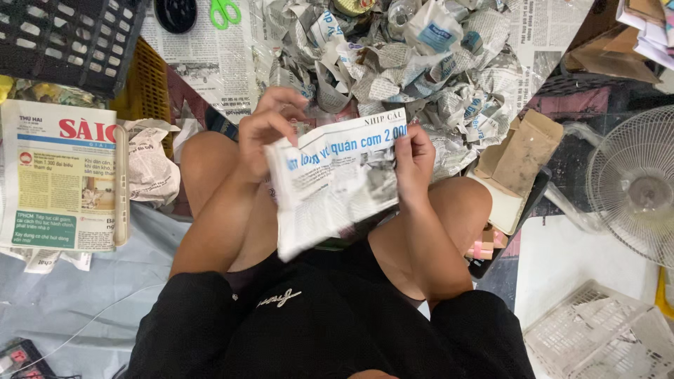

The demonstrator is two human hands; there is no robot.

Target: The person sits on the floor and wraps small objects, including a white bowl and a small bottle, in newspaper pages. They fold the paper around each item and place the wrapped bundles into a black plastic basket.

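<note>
Newspaper sheet point(335, 179) held over knees: left grip point(265, 130) pinching its top-left edge, right grip point(414, 158) pinching right edge. Crumpled paper pile point(393, 63) on floor beyond.

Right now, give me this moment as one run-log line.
left hand: grips newspaper sheet top left | right hand: pinches its right edge | sheet: held over lap | ahead: pile of crumpled newspaper | green scissors: untouched

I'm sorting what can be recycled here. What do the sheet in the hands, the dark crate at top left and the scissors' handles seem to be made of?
Sheet: thin matte newsprint, printed and creased, gripped by both hands.
Dark crate: moulded plastic by its look, with a slightly glossy lattice.
Scissors: smooth bright green handles, probably plastic; the blades are out of view.
</note>
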